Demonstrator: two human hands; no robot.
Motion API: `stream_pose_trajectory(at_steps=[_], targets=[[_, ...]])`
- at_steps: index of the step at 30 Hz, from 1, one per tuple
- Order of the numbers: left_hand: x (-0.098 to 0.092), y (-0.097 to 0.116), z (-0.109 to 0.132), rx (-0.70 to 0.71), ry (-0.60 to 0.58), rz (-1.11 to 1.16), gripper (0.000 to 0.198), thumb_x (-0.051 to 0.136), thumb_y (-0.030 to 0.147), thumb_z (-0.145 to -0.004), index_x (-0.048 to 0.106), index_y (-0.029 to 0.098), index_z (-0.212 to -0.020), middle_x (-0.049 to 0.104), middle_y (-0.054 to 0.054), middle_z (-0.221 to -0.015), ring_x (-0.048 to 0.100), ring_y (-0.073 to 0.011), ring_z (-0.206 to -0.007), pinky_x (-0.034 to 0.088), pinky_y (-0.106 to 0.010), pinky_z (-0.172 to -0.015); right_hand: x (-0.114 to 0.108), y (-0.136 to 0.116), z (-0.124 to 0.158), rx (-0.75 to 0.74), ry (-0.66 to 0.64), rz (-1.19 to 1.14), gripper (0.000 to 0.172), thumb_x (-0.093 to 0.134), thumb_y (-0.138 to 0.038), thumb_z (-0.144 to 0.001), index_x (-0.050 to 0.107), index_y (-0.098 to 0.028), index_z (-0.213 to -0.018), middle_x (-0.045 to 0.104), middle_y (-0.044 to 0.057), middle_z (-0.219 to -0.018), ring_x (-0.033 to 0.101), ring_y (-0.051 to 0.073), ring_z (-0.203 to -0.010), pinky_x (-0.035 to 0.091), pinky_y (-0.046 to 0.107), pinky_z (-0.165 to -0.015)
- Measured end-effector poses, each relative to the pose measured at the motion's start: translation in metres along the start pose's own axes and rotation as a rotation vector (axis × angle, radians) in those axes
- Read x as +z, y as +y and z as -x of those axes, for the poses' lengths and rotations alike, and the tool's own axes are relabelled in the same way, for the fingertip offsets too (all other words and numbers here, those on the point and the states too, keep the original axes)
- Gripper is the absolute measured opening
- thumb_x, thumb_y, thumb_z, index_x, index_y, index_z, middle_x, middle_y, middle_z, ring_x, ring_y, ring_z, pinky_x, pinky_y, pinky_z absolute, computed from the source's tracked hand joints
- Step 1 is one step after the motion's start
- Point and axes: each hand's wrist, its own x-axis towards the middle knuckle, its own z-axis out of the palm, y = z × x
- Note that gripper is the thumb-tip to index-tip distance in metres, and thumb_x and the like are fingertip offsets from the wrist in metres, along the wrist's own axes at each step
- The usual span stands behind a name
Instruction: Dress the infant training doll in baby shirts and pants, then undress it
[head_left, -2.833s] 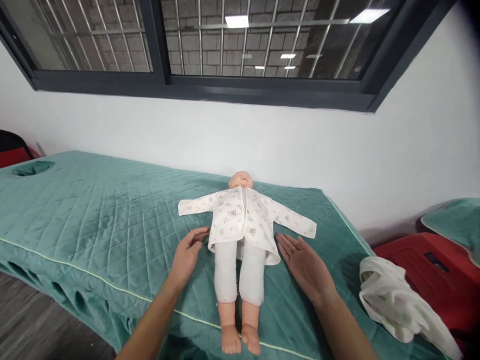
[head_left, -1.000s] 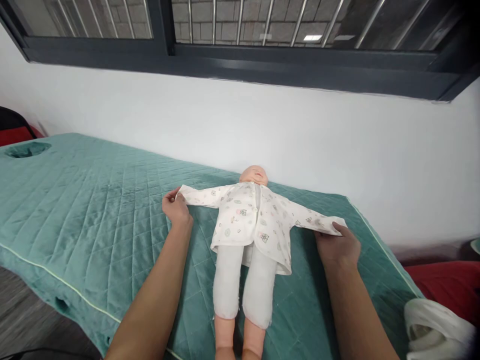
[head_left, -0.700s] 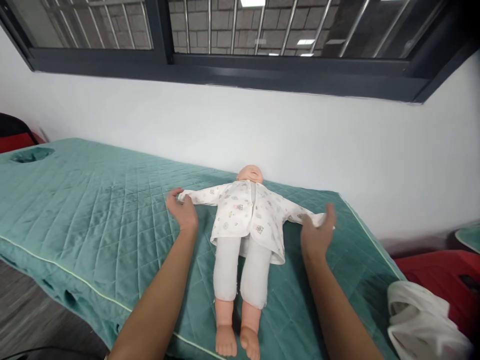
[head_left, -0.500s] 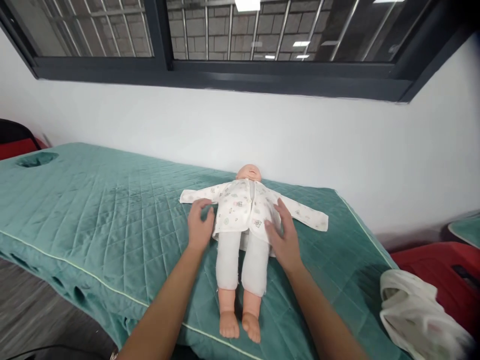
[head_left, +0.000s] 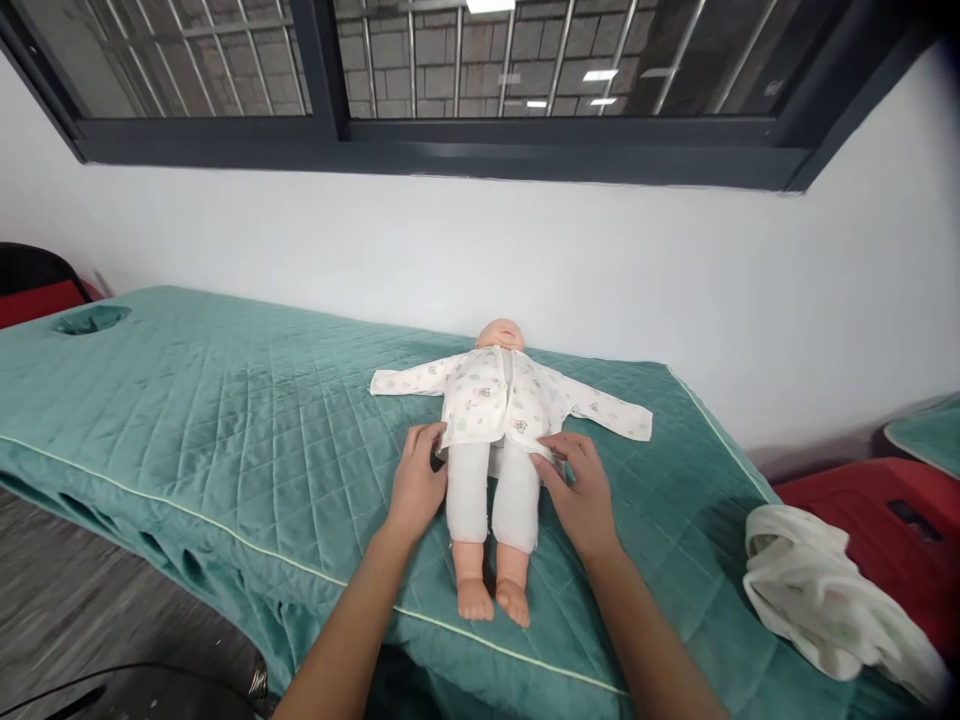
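A baby doll [head_left: 474,592] lies on its back on the green quilted bed cover, feet toward me. It wears a white patterned baby shirt [head_left: 484,392] with both sleeves spread out to the sides, and its thighs are white. My left hand [head_left: 418,482] is at the shirt's lower left corner, thumb and fingers closing on the hem beside the doll's hip. At the opposite corner, my right hand [head_left: 581,490] pinches the hem between thumb and forefinger. The shirt's front edges meet near the middle of the chest.
The green bed cover [head_left: 247,440] has a face hole [head_left: 91,320] at its far left. A crumpled white cloth [head_left: 825,590] lies at the right edge, beside a red chair [head_left: 885,510]. Behind the bed are a white wall [head_left: 315,240] and a dark-framed window [head_left: 525,150].
Both hands have come from beside the shirt to its lower corners and closed on the hem. The view has shifted slightly, and the doll appears a little higher.
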Motion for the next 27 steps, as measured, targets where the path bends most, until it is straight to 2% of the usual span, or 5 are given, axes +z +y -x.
stream_pose_trajectory(at_steps=[4, 10, 15, 21, 27], targets=[[0.001, -0.001, 0.0, -0.082, 0.002, -0.022, 0.047, 0.063, 0.016, -0.081, 0.056, 0.026, -0.126, 0.057, -0.005, -0.106, 0.059, -0.0193, -0.097, 0.049, -0.035, -0.089, 0.0, -0.001, 0.0, -0.016, 0.007, 0.059, 0.013, 0.056, -0.033, -0.093, 0.065, -0.025, -0.096, 0.061, 0.005, -0.095, 0.058, 0.021, -0.089, 0.047, 0.037, -0.08], [-0.001, 0.002, 0.0, -0.085, -0.08, 0.013, 0.043, 0.062, 0.016, -0.082, 0.056, 0.024, -0.123, 0.062, -0.004, -0.099, 0.06, -0.0179, -0.087, 0.049, -0.034, -0.085, 0.0, 0.002, 0.001, 0.073, 0.068, 0.017, 0.016, 0.053, -0.037, -0.094, 0.061, -0.023, -0.089, 0.061, 0.002, -0.087, 0.057, 0.019, -0.081, 0.046, 0.035, -0.077], [-0.002, 0.002, 0.001, -0.006, 0.038, 0.045, 0.034, 0.058, 0.017, -0.085, 0.059, 0.023, -0.118, 0.059, -0.004, -0.096, 0.058, -0.018, -0.091, 0.049, -0.033, -0.086, 0.004, 0.001, 0.0, -0.008, -0.001, -0.04, 0.02, 0.068, -0.038, -0.084, 0.063, -0.024, -0.098, 0.058, 0.004, -0.097, 0.056, 0.019, -0.085, 0.048, 0.035, -0.078], [-0.007, 0.006, -0.002, 0.041, 0.084, 0.057, 0.026, 0.056, 0.023, -0.089, 0.063, 0.024, -0.114, 0.059, -0.007, -0.113, 0.056, -0.0212, -0.109, 0.047, -0.036, -0.095, 0.004, 0.0, -0.002, -0.037, -0.027, 0.011, 0.012, 0.058, -0.036, -0.091, 0.063, -0.025, -0.09, 0.059, 0.004, -0.092, 0.056, 0.02, -0.086, 0.047, 0.035, -0.076], [0.008, 0.025, -0.016, 0.014, 0.097, 0.052, 0.02, 0.064, 0.029, -0.086, 0.068, 0.024, -0.104, 0.059, -0.006, -0.104, 0.057, -0.0208, -0.101, 0.047, -0.034, -0.089, 0.004, 0.009, -0.003, 0.136, 0.04, 0.029, 0.023, 0.055, -0.045, -0.091, 0.062, -0.023, -0.085, 0.063, 0.002, -0.08, 0.057, 0.019, -0.075, 0.045, 0.035, -0.072]])
